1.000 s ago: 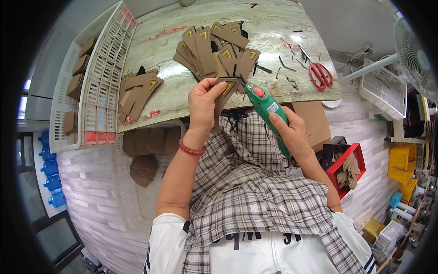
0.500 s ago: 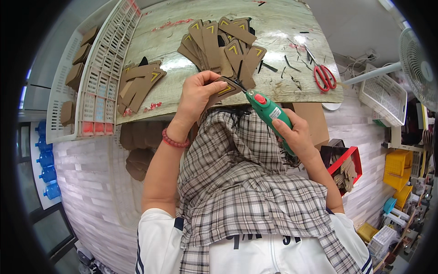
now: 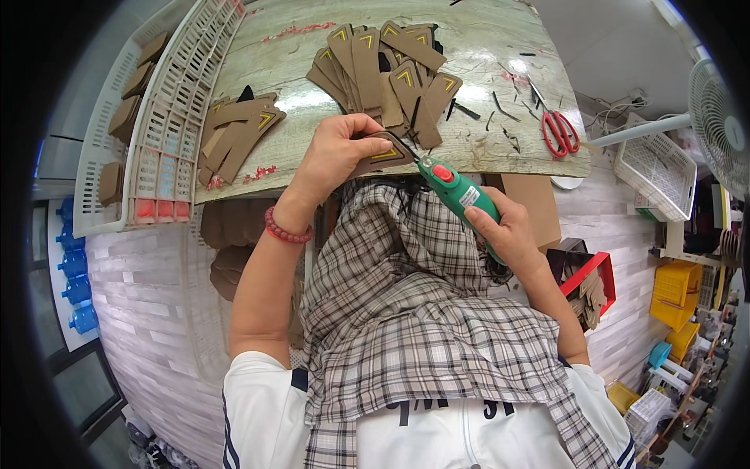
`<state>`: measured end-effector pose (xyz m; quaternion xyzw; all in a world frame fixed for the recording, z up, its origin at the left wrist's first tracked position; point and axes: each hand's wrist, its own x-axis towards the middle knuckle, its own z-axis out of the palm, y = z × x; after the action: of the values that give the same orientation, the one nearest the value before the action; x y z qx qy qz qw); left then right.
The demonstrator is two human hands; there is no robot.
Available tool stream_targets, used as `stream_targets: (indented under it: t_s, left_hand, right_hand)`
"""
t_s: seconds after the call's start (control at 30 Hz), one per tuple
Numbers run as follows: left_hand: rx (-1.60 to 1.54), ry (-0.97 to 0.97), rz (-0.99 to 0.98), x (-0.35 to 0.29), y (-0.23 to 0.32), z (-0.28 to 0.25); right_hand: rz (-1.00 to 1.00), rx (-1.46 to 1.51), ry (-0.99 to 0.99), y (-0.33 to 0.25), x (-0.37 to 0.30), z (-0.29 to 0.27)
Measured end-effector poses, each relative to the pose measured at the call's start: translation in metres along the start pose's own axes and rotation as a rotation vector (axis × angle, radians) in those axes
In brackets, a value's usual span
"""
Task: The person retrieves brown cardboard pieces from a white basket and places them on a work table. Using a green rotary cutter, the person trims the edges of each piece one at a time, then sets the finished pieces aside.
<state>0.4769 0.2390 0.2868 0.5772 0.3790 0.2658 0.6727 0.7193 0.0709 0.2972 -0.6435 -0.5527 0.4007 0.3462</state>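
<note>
My left hand (image 3: 332, 152) pinches a brown strap-shaped piece (image 3: 395, 162) with a yellow chevron and a dark edge, held over the table's near edge. Its rounded corner points toward my right. In my right hand (image 3: 509, 227) is a green handheld power tool (image 3: 455, 190) with a red button, my fingers wrapped round its body. The tool's thin tip meets or nearly meets the piece's edge; exact contact is too small to tell. Just beyond lies a fanned pile of similar brown pieces (image 3: 365, 70). A smaller pile (image 3: 244, 134) lies to the left.
Red-handled scissors (image 3: 559, 134) and black scraps (image 3: 504, 107) lie on the right of the worn table (image 3: 293, 148). A white plastic crate (image 3: 173, 129) with brown pieces stands at the left. A red box (image 3: 600, 281) sits low right, below a fan (image 3: 715, 117).
The view has shifted slightly. My left forearm has swung a little outward to the left. Both hands keep their hold on the brown piece and the green tool.
</note>
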Motion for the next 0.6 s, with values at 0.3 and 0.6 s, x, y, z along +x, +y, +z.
stream_targets:
  t_s: [0.3,0.6]
  left_hand:
    - [0.091,-0.049,-0.021,-0.002,0.002,0.002]
    - [0.011,-0.071,-0.181,0.002,0.004,0.006]
  right_hand:
    - [-0.034,0.004,-0.011,0.002,0.002,0.003]
    - [-0.030,-0.029,0.009,-0.007,0.010,0.010]
